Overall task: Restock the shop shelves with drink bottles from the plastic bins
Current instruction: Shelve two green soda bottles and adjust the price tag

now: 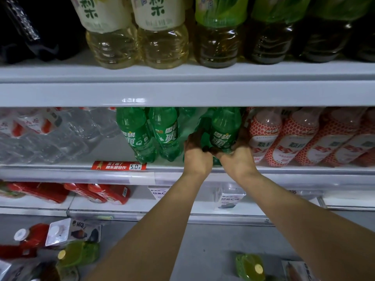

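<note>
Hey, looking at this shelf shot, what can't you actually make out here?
- Head view: caps of the green bottles hidden behind the shelf edge.
- Left hand and right hand: fingertips hidden behind the held bottle.
- Price tag: small print too blurred.
- Top bottles cut off by the frame.

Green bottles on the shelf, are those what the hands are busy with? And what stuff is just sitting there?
Part of the job:
green bottle, gripped between left hand and right hand
two green bottles already standing beside it
middle shelf

Just sitting there:
orange-dotted bottles
clear water bottles
pale tea bottles above
red price tag
</note>
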Demonstrator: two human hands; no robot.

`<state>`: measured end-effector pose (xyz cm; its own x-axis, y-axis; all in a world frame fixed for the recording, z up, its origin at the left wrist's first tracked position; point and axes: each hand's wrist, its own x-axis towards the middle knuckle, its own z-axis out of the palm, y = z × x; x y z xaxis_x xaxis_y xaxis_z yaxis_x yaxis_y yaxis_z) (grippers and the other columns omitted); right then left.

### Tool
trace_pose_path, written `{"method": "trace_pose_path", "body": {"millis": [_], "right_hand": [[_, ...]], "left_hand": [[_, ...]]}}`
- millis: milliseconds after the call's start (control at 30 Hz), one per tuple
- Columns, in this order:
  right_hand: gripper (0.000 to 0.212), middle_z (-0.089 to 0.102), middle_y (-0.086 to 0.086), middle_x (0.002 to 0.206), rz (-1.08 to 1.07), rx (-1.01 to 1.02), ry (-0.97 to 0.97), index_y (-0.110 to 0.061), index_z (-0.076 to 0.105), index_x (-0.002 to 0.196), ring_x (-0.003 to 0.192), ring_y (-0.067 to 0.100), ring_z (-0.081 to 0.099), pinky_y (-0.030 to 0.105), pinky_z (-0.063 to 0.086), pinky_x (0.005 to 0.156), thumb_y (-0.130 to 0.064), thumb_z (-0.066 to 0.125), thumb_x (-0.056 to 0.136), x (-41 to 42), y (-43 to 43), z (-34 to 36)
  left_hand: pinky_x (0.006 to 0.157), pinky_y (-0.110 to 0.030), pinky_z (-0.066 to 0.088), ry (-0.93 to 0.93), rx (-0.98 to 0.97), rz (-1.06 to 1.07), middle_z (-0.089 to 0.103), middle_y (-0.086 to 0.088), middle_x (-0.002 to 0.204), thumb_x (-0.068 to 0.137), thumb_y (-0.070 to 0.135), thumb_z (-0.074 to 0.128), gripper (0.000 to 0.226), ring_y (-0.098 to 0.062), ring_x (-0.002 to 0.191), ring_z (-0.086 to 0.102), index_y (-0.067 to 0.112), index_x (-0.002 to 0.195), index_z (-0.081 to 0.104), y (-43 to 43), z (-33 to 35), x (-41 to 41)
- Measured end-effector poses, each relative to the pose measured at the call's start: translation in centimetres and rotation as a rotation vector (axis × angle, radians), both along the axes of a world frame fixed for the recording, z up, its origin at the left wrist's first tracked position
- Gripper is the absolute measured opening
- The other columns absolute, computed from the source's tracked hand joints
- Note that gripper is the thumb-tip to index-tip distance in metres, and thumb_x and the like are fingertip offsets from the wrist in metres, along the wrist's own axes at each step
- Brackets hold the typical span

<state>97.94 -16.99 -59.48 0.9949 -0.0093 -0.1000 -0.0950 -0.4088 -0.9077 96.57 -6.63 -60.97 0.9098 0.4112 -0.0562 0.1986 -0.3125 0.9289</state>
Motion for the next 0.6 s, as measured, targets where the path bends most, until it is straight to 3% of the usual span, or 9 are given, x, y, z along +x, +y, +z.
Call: {"method": "trace_pose_path", "body": {"millis": [167, 267, 467, 533, 600], "right_hand": [[0.078, 0.065, 0.009, 0.121, -0.003, -0.002, -0.022, -0.011, 0.042, 0.142, 0.11, 0.025, 0.062, 0.03, 0.05, 0.093, -0.013, 0.083, 0.076, -0.1, 0.2, -0.2], [0.08, 0.065, 0.007, 0.119, -0.01, 0.004, -0.052, -0.013, 0.04, 0.143, 0.108, 0.025, 0.063, 0.035, 0.051, 0.095, -0.012, 0.083, 0.076, -0.2, 0.4, -0.2], [0.053, 0.066, 0.004, 0.104, -0.026, 0.029, -0.042, -0.018, 0.054, 0.124, 0.101, 0.027, 0.065, 0.038, 0.054, 0.092, -0.005, 0.078, 0.078, -0.4, 0.3, -0.6], [0.045, 0.068, 0.003, 0.101, -0.03, 0.044, -0.029, -0.025, 0.057, 0.114, 0.099, 0.026, 0.067, 0.036, 0.055, 0.089, -0.006, 0.078, 0.078, -0.4, 0.4, -0.6], [0.055, 0.071, 0.002, 0.106, -0.046, 0.08, -0.015, -0.02, 0.056, 0.124, 0.1, 0.022, 0.068, 0.035, 0.055, 0.09, -0.007, 0.08, 0.076, -0.3, 0.7, -0.7]], "left_hand": [[0.111, -0.04, 0.041, 0.018, 0.007, -0.045, 0.055, -0.011, 0.135, 0.08, -0.018, 0.051, 0.065, -0.028, 0.128, 0.05, 0.01, 0.138, 0.054, 0.2, 0.3, -0.2], [0.108, -0.027, 0.04, -0.023, 0.034, -0.076, 0.056, -0.01, 0.134, 0.081, -0.019, 0.054, 0.061, -0.026, 0.126, 0.052, 0.009, 0.135, 0.056, 0.6, 0.1, -0.4], [0.103, -0.021, 0.038, -0.072, 0.079, -0.123, 0.058, -0.012, 0.132, 0.079, -0.015, 0.059, 0.059, -0.025, 0.122, 0.052, 0.007, 0.134, 0.057, 0.6, 0.4, -1.0], [0.102, -0.025, 0.044, -0.099, 0.096, -0.156, 0.062, -0.01, 0.127, 0.076, -0.008, 0.067, 0.057, -0.026, 0.117, 0.057, 0.01, 0.13, 0.06, 0.5, 0.2, -1.0], [0.098, -0.033, 0.05, -0.081, 0.076, -0.18, 0.064, -0.007, 0.123, 0.072, 0.003, 0.076, 0.059, -0.024, 0.113, 0.059, 0.015, 0.128, 0.06, 0.6, -0.1, -0.9]]}}
